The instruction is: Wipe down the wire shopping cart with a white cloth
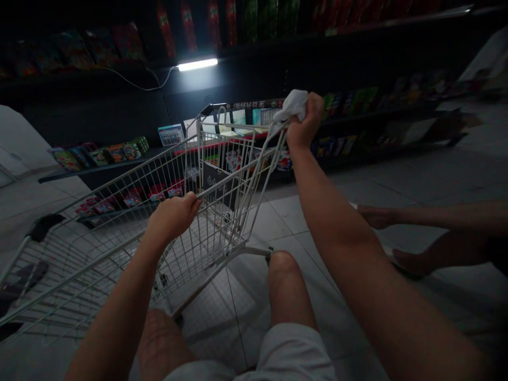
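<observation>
A wire shopping cart (pixel 222 190) stands side-on before me, its basket stretching off to the left. My left hand (pixel 172 214) is closed around the top rail of the near side. At the handle end, my right hand (pixel 307 124) is closed on a crumpled white cloth (pixel 294 105), which lies against the cart's upper corner. Inside the handle end, a dark panel (pixel 218 182) with light drawings hangs on the wire. Black corner pieces (pixel 45 226) cap the far left end of the basket.
Behind the cart run shelves (pixel 119 161) with packaged goods and, higher up, bottles (pixel 214 24). A lit tube lamp (pixel 197 64) hangs there with a trailing cable. Another person's legs (pixel 432 217) reach in from the right over the tiled floor (pixel 273 219).
</observation>
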Demonstrator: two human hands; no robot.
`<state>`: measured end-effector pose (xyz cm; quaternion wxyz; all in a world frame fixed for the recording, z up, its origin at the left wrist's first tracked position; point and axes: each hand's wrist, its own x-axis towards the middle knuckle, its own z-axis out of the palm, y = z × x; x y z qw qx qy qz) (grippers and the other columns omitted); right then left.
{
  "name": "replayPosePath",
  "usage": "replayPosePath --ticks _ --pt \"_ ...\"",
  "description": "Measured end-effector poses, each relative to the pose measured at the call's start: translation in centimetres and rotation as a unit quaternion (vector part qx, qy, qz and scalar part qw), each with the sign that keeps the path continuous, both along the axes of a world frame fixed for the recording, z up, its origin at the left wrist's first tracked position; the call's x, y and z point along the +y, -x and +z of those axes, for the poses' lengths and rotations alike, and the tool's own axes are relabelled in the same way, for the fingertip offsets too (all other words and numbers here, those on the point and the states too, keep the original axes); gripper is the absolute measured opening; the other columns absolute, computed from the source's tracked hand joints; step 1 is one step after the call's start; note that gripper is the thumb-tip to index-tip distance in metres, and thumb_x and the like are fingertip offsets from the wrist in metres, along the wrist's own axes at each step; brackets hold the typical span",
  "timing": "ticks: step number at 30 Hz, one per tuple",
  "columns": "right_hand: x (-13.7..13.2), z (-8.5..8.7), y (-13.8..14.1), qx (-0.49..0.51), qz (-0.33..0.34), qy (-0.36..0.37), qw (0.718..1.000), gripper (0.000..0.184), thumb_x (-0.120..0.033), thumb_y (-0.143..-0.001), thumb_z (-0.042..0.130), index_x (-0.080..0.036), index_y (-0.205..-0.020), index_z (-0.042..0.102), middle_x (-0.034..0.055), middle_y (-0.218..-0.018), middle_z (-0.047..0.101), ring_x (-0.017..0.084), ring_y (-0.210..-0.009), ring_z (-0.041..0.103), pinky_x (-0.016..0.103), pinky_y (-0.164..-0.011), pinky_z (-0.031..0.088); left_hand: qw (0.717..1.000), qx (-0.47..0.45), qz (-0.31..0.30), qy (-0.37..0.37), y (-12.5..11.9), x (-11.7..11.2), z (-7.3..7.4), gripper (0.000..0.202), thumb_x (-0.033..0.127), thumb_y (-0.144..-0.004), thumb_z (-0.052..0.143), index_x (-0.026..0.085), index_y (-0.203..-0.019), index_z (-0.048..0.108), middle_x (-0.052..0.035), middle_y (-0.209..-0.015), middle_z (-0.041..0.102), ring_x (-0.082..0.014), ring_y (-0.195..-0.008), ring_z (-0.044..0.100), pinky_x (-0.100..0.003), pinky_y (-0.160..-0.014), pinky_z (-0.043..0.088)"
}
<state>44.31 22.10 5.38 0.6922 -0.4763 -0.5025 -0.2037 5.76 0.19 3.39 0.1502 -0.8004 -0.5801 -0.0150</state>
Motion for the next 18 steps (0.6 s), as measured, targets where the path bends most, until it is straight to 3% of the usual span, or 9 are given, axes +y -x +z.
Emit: replayPosePath --ticks 4,7,9,14,18 --pt "-0.8 -5.6 3.5 -0.008 0.006 -0.037 0.999 0.041 -0.021 -0.094 0.043 -0.021 -0.134 0.05 0.01 -0.14 0.049 0.024 -0.136 0.041 0.053 -0.116 0.035 1.0 0.0 -0.004 -0.006 -0.1 -0.1 0.0 0.05 0.051 -0.1 0.018 0.021 -0.104 0.058 -0.0115 -0.087 0.072 -0.0257 -0.078 0.069 -0.035 -0.068 0.047" --pt "-3.5 -10.0 7.1 -0.006 0.017 -0.029 0.999 0.045 -0.023 -0.094 0.04 -0.023 -0.138 0.047 0.0104 -0.144 0.047 0.024 -0.138 0.042 0.053 -0.116 0.037 1.0 -0.003 -0.006 -0.002 -0.1 -0.2 0.0 0.049 0.049 -0.1 0.019 0.02 -0.105 0.058 -0.0127 -0.088 0.072 -0.0269 -0.079 0.069 -0.036 -0.067 0.047" --pt "-5.5 -11.9 9.2 -0.009 0.022 0.0 1.0 0.046 -0.022 -0.092 0.039 -0.023 -0.136 0.049 0.0111 -0.146 0.044 0.025 -0.139 0.042 0.052 -0.115 0.039 1.0 -0.009 -0.008 0.003 -0.1 -0.2 0.1 0.048 0.048 -0.1 0.02 0.019 -0.106 0.058 -0.0139 -0.089 0.072 -0.0284 -0.079 0.068 -0.038 -0.068 0.047" --pt "-9.8 -13.7 11.8 -0.036 0.047 0.031 0.998 0.035 -0.025 -0.094 0.037 -0.025 -0.12 0.061 0.0077 -0.143 0.048 0.023 -0.14 0.043 0.048 -0.115 0.04 1.0 -0.028 -0.012 0.005 -0.1 -0.3 0.1 0.049 0.049 -0.099 0.022 0.018 -0.106 0.06 -0.0147 -0.089 0.07 -0.0294 -0.082 0.068 -0.039 -0.07 0.047" --pt "-11.3 -13.3 10.6 -0.051 0.08 0.025 0.995 0.025 -0.026 -0.091 0.042 -0.024 -0.098 0.067 0.0072 -0.122 0.061 0.025 -0.127 0.053 0.05 -0.112 0.042 1.0 -0.019 -0.001 0.008 -0.1 -0.5 0.1 0.046 0.048 -0.1 0.023 0.019 -0.106 0.058 -0.0128 -0.089 0.071 -0.0266 -0.08 0.068 -0.037 -0.07 0.047"
